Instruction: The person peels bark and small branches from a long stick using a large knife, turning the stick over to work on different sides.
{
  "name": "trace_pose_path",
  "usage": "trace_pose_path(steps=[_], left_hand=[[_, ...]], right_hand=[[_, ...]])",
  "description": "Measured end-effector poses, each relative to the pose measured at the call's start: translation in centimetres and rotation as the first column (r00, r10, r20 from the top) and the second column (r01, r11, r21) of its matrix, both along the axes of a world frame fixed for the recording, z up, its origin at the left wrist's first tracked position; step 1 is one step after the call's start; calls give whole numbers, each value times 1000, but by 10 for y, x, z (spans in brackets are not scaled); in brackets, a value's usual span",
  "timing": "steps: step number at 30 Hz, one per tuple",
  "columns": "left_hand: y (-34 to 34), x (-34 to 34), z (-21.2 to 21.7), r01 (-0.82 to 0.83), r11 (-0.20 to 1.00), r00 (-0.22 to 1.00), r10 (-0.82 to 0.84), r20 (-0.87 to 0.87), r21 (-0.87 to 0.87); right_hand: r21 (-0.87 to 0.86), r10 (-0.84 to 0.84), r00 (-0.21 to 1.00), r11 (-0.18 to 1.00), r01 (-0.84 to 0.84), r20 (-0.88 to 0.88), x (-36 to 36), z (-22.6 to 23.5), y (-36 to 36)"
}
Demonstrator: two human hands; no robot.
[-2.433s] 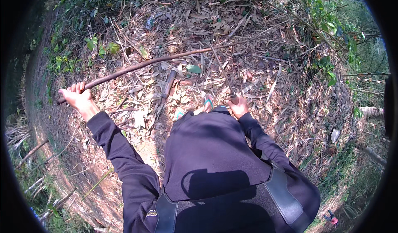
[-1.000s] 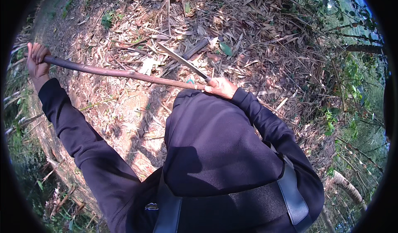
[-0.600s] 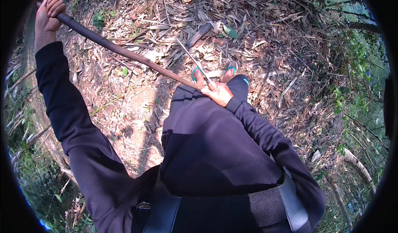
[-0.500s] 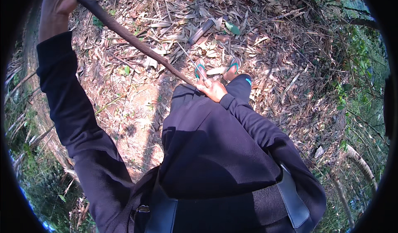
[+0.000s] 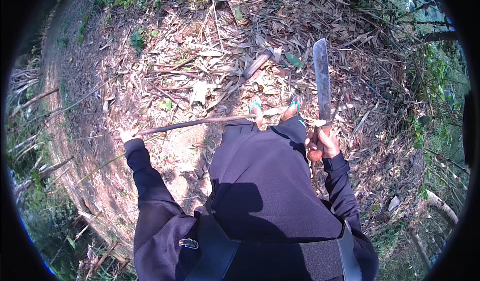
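In my left hand (image 5: 129,133), low on the left side, is one end of a long brown stick (image 5: 192,123). The stick lies nearly level across the view, its thinner tip close to my foot. My right hand (image 5: 325,143) is closed round the handle of a machete (image 5: 322,81) to the right of my knees. Its broad grey blade points away from me, and a reddish knob shows at the handle's end. A pale cut wood end (image 5: 320,123) shows at the base of the blade; I cannot tell whether it belongs to a second piece in that hand.
Dry leaves and twigs (image 5: 370,81) cover the ground. A short dark piece of wood (image 5: 257,65) lies ahead of my sandalled feet (image 5: 256,106). Green bushes (image 5: 437,116) and leaning stems (image 5: 440,206) stand on the right. Branches (image 5: 40,101) stick in from the left.
My left hand has come down from the upper left with the stick, which now lies nearly level. My right hand has left the stick's thin end and swung right, bringing the machete blade into broad view.
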State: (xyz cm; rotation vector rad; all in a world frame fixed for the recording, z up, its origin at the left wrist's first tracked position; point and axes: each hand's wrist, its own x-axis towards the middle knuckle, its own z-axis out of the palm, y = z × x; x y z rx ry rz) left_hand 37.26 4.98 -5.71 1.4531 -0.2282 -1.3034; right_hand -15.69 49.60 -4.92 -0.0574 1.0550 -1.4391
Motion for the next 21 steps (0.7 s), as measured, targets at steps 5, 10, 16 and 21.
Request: trace_pose_path(steps=[5,10,16,21], left_hand=[[56,-165,20,293,925,913,-346,-215,-244],[126,-309,60,536,705,717,-670,-190,-464],[166,-364,68,653,551,598,-796,-94,-520],[163,-384,57,517,730,817,-576,3,-447]], right_hand=[[81,52,897,997,-18,-439,-31,21,-102],[-62,183,773,959,-275,-607,-3,66,-212],[-131,140,604,915,-382,-784,24,80,-257],[-73,-7,180,929,-364,-984,2,81,-252]])
